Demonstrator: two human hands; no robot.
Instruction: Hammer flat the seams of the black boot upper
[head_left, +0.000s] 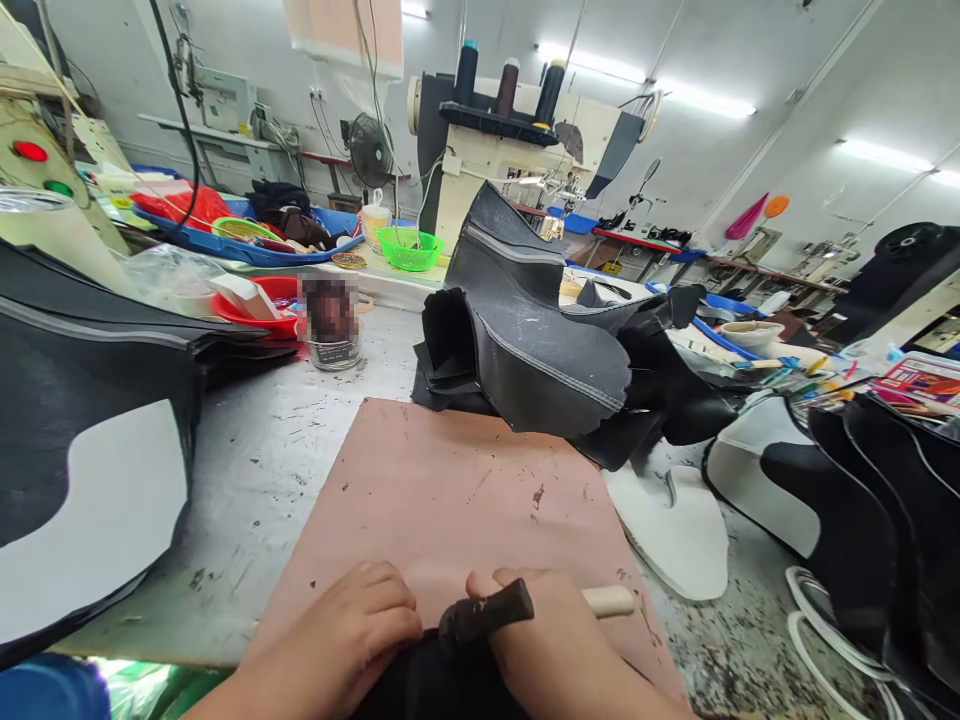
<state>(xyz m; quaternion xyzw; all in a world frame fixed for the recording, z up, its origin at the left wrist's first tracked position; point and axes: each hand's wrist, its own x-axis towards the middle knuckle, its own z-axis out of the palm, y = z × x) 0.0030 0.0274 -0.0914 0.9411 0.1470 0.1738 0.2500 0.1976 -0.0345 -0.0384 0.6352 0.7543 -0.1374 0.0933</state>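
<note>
My right hand (551, 625) is closed around a hammer. Its dark head (487, 615) juts out to the left above the work, and the pale wooden handle (611, 601) shows past the hand on the right. At the bottom of the view, a black shoe-upper piece (431, 685) lies partly beneath the hammer head. My left hand (367, 620) has its fingers curled against the left edge of this piece; the fingertips are hidden. Both hands are over a pinkish-tan board (450, 480) with dark specks and marks.
Black boot uppers (540, 350) are heaped behind the board. More stacks stand left (82, 380) and right (847, 500), with a white cut piece (682, 535) beside the board. A glass jar (335, 352), a red basin (255, 310), a green bowl (409, 250) and a sewing machine (465, 170) are farther back.
</note>
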